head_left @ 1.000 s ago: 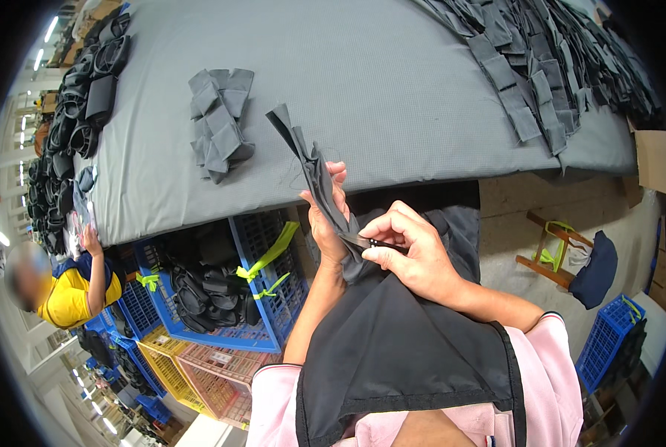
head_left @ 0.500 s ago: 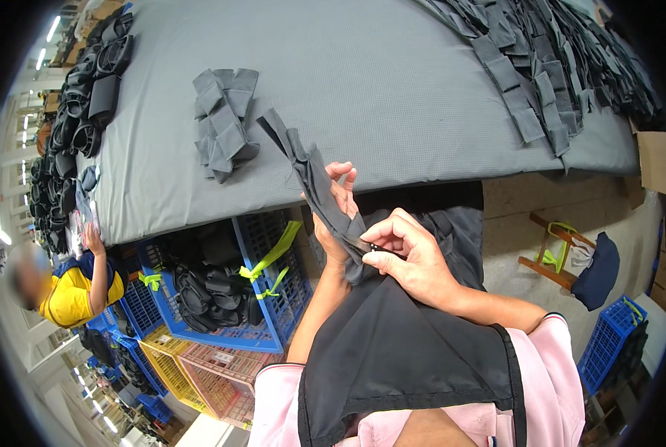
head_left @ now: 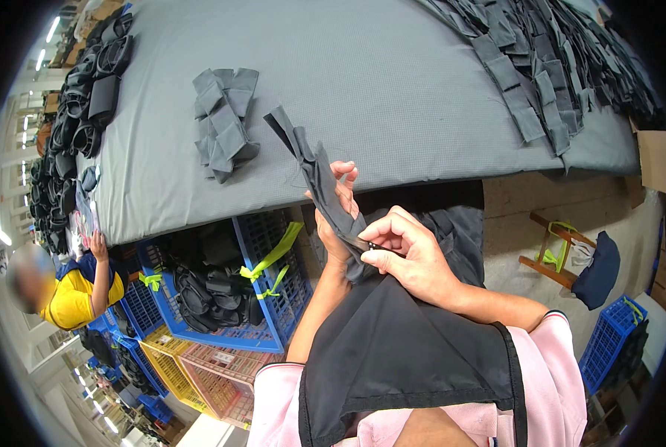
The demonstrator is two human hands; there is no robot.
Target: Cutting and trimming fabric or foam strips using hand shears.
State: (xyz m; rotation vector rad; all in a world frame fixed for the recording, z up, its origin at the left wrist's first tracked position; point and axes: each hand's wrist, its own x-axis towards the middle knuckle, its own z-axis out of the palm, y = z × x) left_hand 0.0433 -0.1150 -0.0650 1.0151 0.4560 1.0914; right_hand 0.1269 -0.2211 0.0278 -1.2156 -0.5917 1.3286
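Observation:
My left hand (head_left: 333, 235) is closed around a dark grey fabric strip (head_left: 314, 175), folded in several layers. The strip's upper end sticks up toward the table, and its lower end hangs by my apron. In my right hand (head_left: 416, 257), thumb and fingers pinch small dark thread snips (head_left: 376, 246), mostly covered by the fingers. Their tip meets the strip just beside my left palm. Loose threads show along the strip's edge. On the table ahead lies a small pile of similar grey pieces (head_left: 225, 127).
The grey-covered table (head_left: 363, 82) bears a heap of grey strips (head_left: 530, 74) at right and black pouches (head_left: 87, 97) at far left. Below stand a blue crate (head_left: 273, 328) and a pink crate (head_left: 214, 372). A wooden stool (head_left: 549, 272) stands right; a person in yellow (head_left: 76, 298) is left.
The strip's upper end has swung slightly to the right and is more upright. My hands have barely moved. The other person's hand has shifted a little.

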